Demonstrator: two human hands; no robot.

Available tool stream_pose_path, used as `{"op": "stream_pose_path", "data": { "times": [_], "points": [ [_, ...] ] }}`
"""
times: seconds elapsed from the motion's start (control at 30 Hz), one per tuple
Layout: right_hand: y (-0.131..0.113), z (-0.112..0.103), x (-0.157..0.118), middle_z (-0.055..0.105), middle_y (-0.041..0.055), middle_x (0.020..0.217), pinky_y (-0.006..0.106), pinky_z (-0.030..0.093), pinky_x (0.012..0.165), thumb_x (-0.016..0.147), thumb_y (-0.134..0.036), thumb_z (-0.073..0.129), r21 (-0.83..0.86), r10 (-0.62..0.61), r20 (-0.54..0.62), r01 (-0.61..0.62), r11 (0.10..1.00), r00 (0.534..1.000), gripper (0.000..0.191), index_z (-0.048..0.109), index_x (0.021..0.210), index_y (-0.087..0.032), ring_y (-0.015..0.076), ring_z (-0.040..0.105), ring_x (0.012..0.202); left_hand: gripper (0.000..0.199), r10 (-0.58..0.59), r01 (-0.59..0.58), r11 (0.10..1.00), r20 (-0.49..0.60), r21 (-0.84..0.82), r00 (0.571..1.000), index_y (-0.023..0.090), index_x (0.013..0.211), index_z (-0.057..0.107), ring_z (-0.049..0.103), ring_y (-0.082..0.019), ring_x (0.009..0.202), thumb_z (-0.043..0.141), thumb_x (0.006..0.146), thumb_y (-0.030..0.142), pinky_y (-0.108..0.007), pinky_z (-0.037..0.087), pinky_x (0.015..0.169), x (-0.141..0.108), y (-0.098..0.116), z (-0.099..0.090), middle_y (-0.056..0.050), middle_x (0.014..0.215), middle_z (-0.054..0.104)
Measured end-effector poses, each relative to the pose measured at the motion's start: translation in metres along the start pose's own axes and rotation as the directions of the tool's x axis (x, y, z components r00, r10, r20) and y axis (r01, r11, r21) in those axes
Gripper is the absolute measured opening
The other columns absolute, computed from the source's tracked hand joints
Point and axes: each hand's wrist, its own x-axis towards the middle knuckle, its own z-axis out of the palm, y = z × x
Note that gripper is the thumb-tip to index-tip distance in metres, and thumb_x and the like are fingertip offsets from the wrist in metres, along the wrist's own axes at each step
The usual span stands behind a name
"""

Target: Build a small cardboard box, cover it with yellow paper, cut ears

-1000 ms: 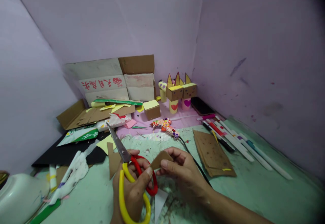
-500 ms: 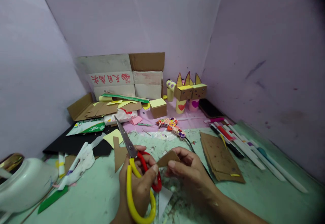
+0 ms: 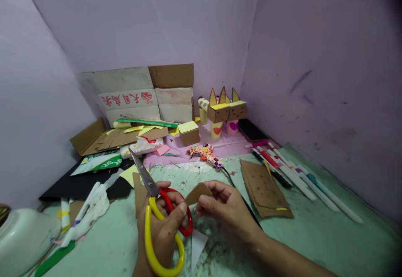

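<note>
My left hand (image 3: 165,226) is closed around scissors (image 3: 147,180) with one yellow and one red handle. Their blades are together and point up and away to the left. Between thumb and fingers, my right hand (image 3: 222,205) pinches a small brown cardboard piece (image 3: 198,193); its left end reaches my left fingertips, and I cannot tell whether they grip it too. Below the hands lies a white paper triangle (image 3: 197,245). A flower-patterned glue gun (image 3: 207,155) rests beyond them, its black cord running behind my right hand.
Cardboard box animals with pointed ears (image 3: 218,111) stand at the back beside a cardboard cube (image 3: 189,134). An unfolded carton (image 3: 125,97) leans on the wall. Cardboard sheets (image 3: 265,189) and several markers (image 3: 292,172) lie right; a white pot-like vessel (image 3: 28,235) stands at left.
The whole scene has shifted left in view as the head turned slightly right. Both hands keep their holds on the scissors and the cardboard piece, whose tilt has changed a little.
</note>
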Motion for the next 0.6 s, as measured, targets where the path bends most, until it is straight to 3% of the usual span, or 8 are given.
{"op": "stream_pose_path", "data": {
  "times": [0.3, 0.6],
  "points": [
    [-0.0064, 0.0042, 0.0006, 0.067, -0.0007, 0.055, 0.022, 0.053, 0.055, 0.049, -0.036, 0.087, 0.011, 0.072, -0.076, -0.072, 0.997, 0.994, 0.036, 0.068, 0.068, -0.013, 0.0102, 0.063, 0.049, 0.051, 0.000, 0.000, 1.000, 0.001, -0.009, 1.000, 0.024, 0.102, 0.039, 0.051, -0.011, 0.039, 0.072, 0.064, 0.023, -0.023, 0.044, 0.036, 0.0012, -0.0032, -0.0009, 0.007, 0.062, 0.058],
    [-0.0050, 0.0043, 0.0006, 0.068, 0.0004, 0.057, 0.023, 0.054, 0.055, 0.050, -0.034, 0.086, 0.022, 0.050, -0.082, -0.048, 0.999, 0.995, 0.031, 0.070, 0.067, -0.013, 0.0104, 0.063, 0.050, 0.052, 0.021, -0.022, 1.000, -0.021, -0.015, 1.000, 0.023, 0.102, 0.039, 0.050, -0.010, 0.039, 0.073, 0.062, 0.021, -0.021, 0.044, 0.035, 0.0002, -0.0015, 0.0015, 0.007, 0.061, 0.058]
  ]
}}
